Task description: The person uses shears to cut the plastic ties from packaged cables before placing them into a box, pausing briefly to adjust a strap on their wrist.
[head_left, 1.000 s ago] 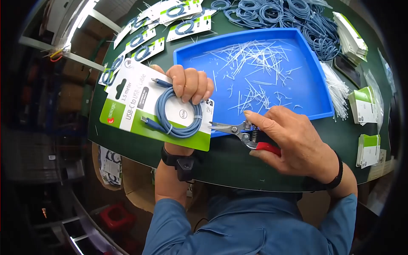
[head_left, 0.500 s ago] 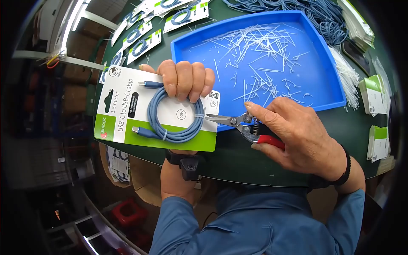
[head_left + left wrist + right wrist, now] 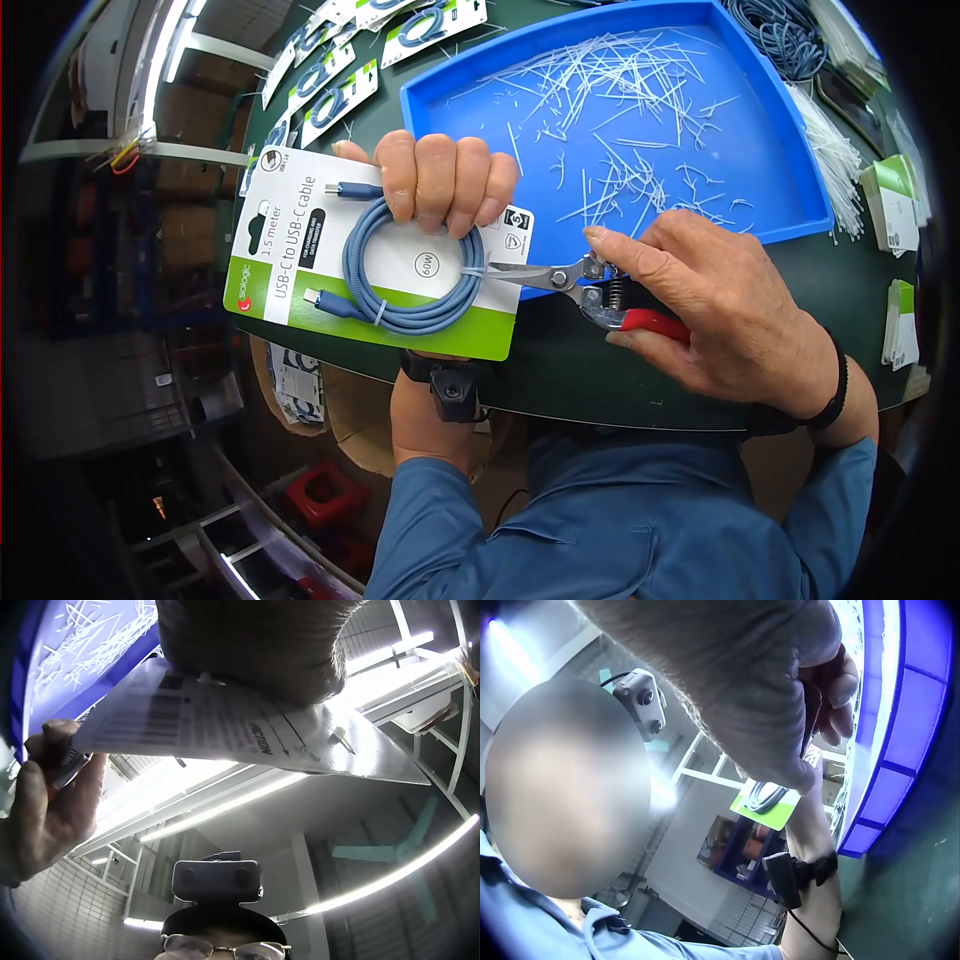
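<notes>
My left hand grips the top edge of a printed card, fingers folded over its front. Fastened to the card is a coiled blue USB-C cable, both plugs facing left. One white cable tie circles the coil at lower left, another tie at its right side. In my right hand is a pair of red-handled snips, blade tips right at the right-hand tie. The left wrist view shows the card's printed back, with a short tie end poking through.
Behind the hands stands a blue tray holding scattered white tie offcuts. Finished cable cards lie at the back left. Loose cables, a bundle of white ties and stacked cards are at the right.
The card has levelled out and shifted slightly right in the head view. The snips' blades have come closer together, their tips now at the right-hand tie. Both hands keep their hold.
</notes>
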The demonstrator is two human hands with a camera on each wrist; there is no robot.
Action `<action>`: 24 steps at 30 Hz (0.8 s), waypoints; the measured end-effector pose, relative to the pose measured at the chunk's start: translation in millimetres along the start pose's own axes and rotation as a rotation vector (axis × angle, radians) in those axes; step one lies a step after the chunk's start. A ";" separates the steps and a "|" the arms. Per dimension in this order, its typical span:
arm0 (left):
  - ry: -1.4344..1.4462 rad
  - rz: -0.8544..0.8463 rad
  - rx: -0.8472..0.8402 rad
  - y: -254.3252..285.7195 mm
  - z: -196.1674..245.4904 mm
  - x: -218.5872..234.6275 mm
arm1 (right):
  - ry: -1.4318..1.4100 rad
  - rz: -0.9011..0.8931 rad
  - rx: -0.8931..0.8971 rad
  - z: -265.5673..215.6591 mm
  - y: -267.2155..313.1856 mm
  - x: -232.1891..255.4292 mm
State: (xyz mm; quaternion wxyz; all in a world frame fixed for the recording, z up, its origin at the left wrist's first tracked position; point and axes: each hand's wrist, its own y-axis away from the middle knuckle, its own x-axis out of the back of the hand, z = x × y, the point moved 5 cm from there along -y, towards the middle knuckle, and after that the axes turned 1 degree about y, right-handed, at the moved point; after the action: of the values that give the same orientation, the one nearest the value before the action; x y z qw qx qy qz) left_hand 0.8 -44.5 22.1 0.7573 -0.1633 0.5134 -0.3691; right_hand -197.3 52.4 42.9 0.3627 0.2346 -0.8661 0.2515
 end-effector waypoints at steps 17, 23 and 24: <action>-0.174 0.009 0.130 1.2 -7.6 -6.0 | 0.160 0.007 0.068 8.3 1.4 3.6; -0.101 0.145 -0.003 0.7 -2.6 -5.4 | 0.167 -0.044 0.033 5.6 -3.2 6.6; -0.068 0.192 -0.026 1.8 -4.0 -4.1 | 0.047 0.020 0.014 7.8 -5.6 5.5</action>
State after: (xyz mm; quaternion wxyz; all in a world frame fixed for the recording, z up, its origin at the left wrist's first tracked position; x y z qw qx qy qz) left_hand -2.8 -39.8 22.0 0.8041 -0.1358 0.5053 -0.2822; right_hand -201.4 42.2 43.7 0.3791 0.2226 -0.8577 0.2665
